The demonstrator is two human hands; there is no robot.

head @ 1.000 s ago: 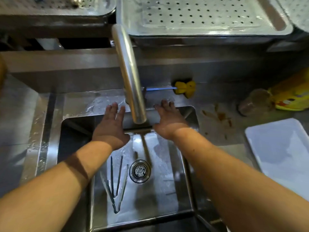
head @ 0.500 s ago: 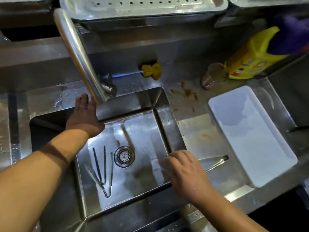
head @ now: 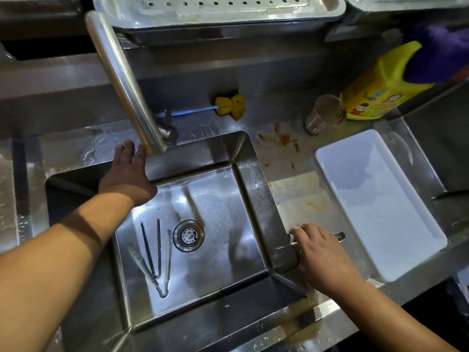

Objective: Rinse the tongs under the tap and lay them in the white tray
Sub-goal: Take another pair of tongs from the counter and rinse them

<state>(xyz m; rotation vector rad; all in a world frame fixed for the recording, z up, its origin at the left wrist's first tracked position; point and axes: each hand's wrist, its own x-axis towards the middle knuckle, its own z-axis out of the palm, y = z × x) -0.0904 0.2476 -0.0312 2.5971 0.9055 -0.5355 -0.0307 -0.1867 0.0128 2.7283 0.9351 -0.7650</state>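
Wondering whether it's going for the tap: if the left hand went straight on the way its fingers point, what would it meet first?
Likely the wet steel ledge behind the sink, not the tap spout, which passes just right of the left hand. Depth is unclear.

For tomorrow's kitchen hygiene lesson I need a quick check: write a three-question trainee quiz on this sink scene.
1. Which hand holds the tongs on the counter? A) left B) right
2. True or false: the white tray already has tongs in it.
3. Fill in: the other tongs lie in the sink beside the ____.
Key: 1 B, the right hand; 2 false; 3 drain.
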